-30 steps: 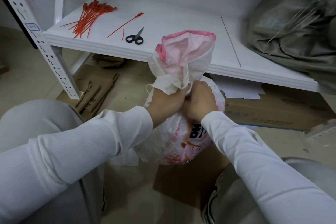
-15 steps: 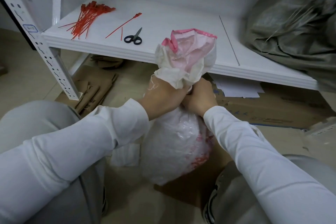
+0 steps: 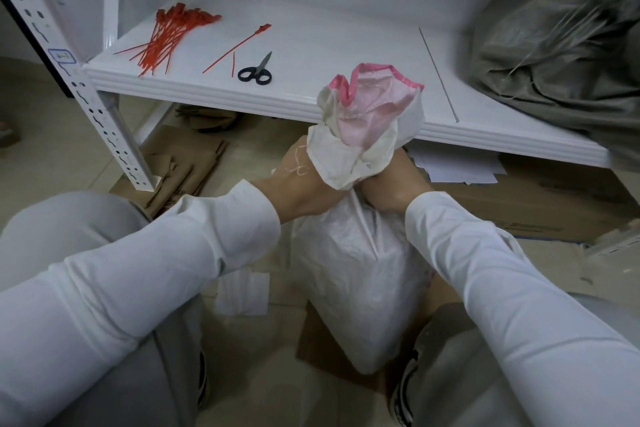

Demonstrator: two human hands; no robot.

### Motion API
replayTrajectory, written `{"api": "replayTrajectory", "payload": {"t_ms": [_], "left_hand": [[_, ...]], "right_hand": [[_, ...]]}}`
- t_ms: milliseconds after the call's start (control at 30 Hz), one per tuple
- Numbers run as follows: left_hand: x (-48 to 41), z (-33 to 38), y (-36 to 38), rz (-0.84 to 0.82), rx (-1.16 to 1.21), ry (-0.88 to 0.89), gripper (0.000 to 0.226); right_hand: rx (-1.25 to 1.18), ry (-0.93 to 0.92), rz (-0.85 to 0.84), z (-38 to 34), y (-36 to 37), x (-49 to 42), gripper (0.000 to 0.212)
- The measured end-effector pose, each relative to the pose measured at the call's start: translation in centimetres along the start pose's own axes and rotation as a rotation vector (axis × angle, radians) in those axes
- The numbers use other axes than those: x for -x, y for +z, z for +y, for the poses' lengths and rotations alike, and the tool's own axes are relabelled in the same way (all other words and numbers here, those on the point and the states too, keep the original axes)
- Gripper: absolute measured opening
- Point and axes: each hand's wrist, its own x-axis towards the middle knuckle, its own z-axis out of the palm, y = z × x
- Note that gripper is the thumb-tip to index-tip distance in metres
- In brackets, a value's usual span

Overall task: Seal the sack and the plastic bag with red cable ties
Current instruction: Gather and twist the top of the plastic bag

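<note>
White woven plastic: the sack (image 3: 360,274) is seen standing on a brown cardboard sheet (image 3: 322,347) on the floor, between the person's knees and just in front of the shelf's front edge. The neck is gripped from both sides. The left hand (image 3: 304,184) is curled round the gathered cloth and the right hand (image 3: 391,184) is curled round it opposite, the two fists close together. Above them the pink-rimmed mouth (image 3: 367,121) is bunched and fanned out, overlapping the shelf lip in this view.

On the white shelf (image 3: 346,45), a bundle of red cable ties (image 3: 166,35) is laid near the front left corner, beside the perforated upright (image 3: 86,87). A single tie (image 3: 235,48) and black scissors (image 3: 256,71) are set to its right, the scissors close to the edge. A bare stretch of board is found between the scissors and the grey bag (image 3: 561,45) heaped at the far right. Left of the sack, open floor is bounded by folded cardboard (image 3: 183,166) by the upright's foot.
</note>
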Motion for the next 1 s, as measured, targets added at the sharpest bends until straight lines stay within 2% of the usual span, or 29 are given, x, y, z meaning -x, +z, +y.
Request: {"api": "replayTrajectory", "payload": {"t_ms": [33,67,100,167,200,267,367,567,633,733,800,900,1000], "left_hand": [[0.0,0.2,0.2,0.048,0.042,-0.015,0.031],[-0.2,0.2,0.5,0.08,0.099,-0.101,0.032],[-0.5,0.3,0.5,0.144,0.168,-0.205,0.033],[-1.2,-0.2,0.4,0.238,0.305,-0.382,0.028],[-1.5,-0.5,0.1,0.259,0.368,-0.454,0.027],[-1.8,-0.8,-0.6,0.276,0.46,-0.57,0.029],[-1.6,-0.6,-0.5,0.27,0.615,-0.685,0.02],[-1.9,-1.1,-0.1,0.391,0.919,-0.89,0.014],[-2.0,-1.1,-0.1,0.364,1.004,-0.928,0.017],[-1.8,-0.7,0.3,0.312,1.032,-0.959,0.014],[-1.6,-0.5,0.8,0.332,1.002,-0.929,0.012],[-1.2,0.3,1.0,0.376,0.892,-0.888,0.012],[-0.7,1.4,1.6,0.416,0.873,-0.81,0.013]], "right_hand": [[-0.019,0.022,0.023,-0.1,0.3,0.0,0.025],[-0.016,0.035,0.07,-0.1,0.7,0.0,0.012],[0.02,0.033,0.145,0.0,1.1,-0.1,0.008],[0.17,0.009,0.291,0.4,1.8,-0.2,0.031],[0.248,-0.007,0.386,0.5,2.0,-0.3,0.036],[0.348,0.026,0.486,0.3,1.9,-0.1,0.031],[0.485,0.141,0.397,0.1,2.4,0.2,0.022],[0.547,0.075,0.378,-0.3,2.6,0.4,0.037],[0.482,0.065,0.366,-0.3,2.2,0.4,0.037],[0.239,0.079,0.333,-0.5,2.3,0.2,0.028],[0.124,0.086,0.289,-0.8,2.8,0.1,0.021],[-0.017,0.121,0.204,-1.7,3.0,0.5,0.03],[-0.053,0.138,0.159,-1.9,2.8,1.0,0.021]]}}
